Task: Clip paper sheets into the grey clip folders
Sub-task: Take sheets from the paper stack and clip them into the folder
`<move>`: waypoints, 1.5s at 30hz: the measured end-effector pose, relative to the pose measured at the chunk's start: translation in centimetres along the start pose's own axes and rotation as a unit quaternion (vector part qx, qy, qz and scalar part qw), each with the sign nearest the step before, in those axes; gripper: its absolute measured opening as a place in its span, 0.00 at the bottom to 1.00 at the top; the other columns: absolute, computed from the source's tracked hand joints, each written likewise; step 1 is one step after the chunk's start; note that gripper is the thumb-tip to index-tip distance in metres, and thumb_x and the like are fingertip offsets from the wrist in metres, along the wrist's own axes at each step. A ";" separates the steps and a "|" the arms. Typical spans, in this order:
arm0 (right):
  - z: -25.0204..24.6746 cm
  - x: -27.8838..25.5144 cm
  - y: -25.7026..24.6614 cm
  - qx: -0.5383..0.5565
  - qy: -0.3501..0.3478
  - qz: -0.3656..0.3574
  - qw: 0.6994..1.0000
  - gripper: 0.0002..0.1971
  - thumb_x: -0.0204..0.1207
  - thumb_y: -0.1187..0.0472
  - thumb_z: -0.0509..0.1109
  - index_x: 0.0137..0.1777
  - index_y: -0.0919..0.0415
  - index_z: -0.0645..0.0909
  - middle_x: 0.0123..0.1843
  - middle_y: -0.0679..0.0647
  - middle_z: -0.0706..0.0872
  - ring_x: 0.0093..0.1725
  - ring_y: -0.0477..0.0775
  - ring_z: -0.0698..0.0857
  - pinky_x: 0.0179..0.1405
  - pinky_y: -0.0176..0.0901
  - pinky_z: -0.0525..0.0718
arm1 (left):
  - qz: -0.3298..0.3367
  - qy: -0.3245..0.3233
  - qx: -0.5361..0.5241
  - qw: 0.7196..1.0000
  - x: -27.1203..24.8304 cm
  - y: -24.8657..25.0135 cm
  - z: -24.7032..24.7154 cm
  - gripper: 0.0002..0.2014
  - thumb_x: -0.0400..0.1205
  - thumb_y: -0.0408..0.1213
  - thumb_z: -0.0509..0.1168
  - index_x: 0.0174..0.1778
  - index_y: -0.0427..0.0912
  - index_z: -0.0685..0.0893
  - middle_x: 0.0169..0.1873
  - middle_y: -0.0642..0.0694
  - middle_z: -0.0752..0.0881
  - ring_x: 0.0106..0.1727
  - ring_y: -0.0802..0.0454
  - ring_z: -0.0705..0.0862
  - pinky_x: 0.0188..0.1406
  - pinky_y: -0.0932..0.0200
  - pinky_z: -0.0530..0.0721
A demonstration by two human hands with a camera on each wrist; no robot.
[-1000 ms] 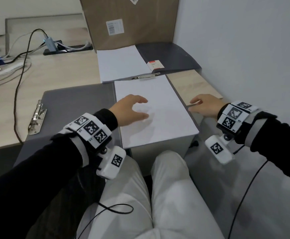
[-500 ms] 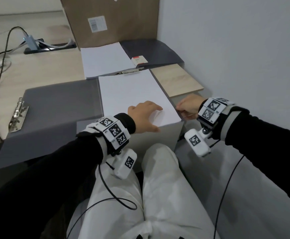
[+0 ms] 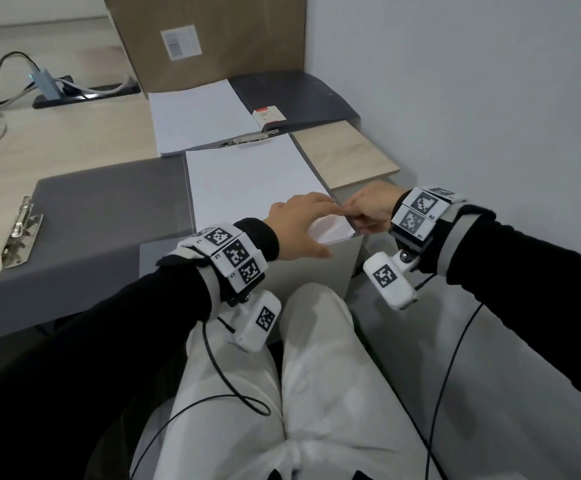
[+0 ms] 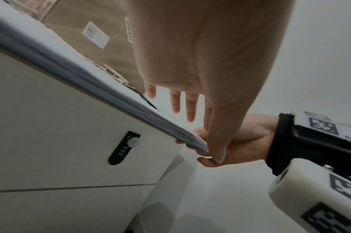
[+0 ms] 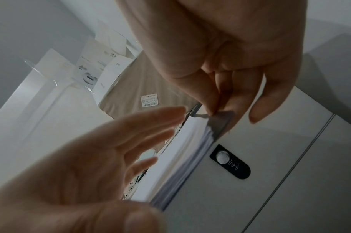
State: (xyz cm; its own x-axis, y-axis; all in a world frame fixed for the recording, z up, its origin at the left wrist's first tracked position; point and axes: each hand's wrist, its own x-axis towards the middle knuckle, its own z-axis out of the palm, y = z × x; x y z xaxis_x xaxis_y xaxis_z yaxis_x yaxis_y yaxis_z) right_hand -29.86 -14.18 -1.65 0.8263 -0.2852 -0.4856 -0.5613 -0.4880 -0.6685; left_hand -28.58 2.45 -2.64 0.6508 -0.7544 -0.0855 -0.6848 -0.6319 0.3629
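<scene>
So at this point my right hand (image 3: pixel 368 211) was pinching the near right corner of the white paper stack (image 3: pixel 251 178), thumb on top and fingers curled underneath, at about 3 o'clock from my lap. The right wrist view showed the thumb and forefinger nipped on that corner where it stuck out past the white drawer cabinet (image 4: pixel 61 149). My left hand (image 3: pixel 301 225) hovered flat with fingers spread and relaxed over the same corner, holding nothing, index tip nearly meeting the right thumb.

The stack sat in the right half of the open grey clip folder (image 3: pixel 109 209) straight ahead at 12 o'clock, its far edge up by the metal clip (image 3: pixel 247 138) of the next folder. The silver lever clip (image 3: pixel 21 233) of my own folder was way over at 9 o'clock on the wooden desk (image 3: pixel 74 140), well apart from the sheets.

My take on doing this bit well: I'd keep the pinch light and only peel a thin batch, using the flat left hand to pin the remaining sheets so they don't fan out or slide off the cabinet edge. Then square the batch's edges before feeding it under a clip, since crooked sheets get clamped crooked. Couldn't tell how many sheets the pinch actually had.
</scene>
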 end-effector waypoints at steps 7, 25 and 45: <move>0.0 0.3 0.1 0.049 0.001 0.033 0.998 0.07 0.73 0.75 0.64 0.44 0.69 0.84 0.36 0.63 0.85 0.34 0.56 0.87 0.44 0.44 0.88 | 0.047 -0.003 0.020 0.999 1.7 1.2 0.2 0.26 0.75 0.44 0.70 0.70 0.56 0.75 0.71 0.54 0.74 0.73 0.50 0.70 0.70 0.41 0.68; 0.0 0.5 0.4 0.075 0.004 0.013 0.997 0.13 0.76 0.70 0.63 0.58 0.69 0.84 0.45 0.63 0.85 0.34 0.51 0.83 0.41 0.42 0.86 | 0.047 0.027 0.051 0.997 1.9 0.3 0.7 0.17 0.76 0.47 0.67 0.61 0.57 0.81 0.65 0.54 0.77 0.70 0.51 0.71 0.67 0.48 0.63; 0.2 0.0 0.3 0.060 0.014 0.020 0.998 0.09 0.72 0.73 0.67 0.31 0.66 0.80 0.24 0.59 0.84 0.27 0.53 0.84 0.24 0.35 0.84 | 0.089 0.025 0.061 0.994 1.4 0.5 1.4 0.22 0.76 0.44 0.68 0.68 0.57 0.77 0.68 0.53 0.76 0.71 0.51 0.72 0.67 0.49 0.64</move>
State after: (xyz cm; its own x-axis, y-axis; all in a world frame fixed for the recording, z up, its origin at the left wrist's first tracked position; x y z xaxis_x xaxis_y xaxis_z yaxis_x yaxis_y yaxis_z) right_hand -30.05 -14.22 -1.98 0.8037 -0.3250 -0.4984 -0.5933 -0.3748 -0.7124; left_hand -28.43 0.83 -3.90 0.5289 -0.8485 0.0168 -0.8233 -0.5082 0.2530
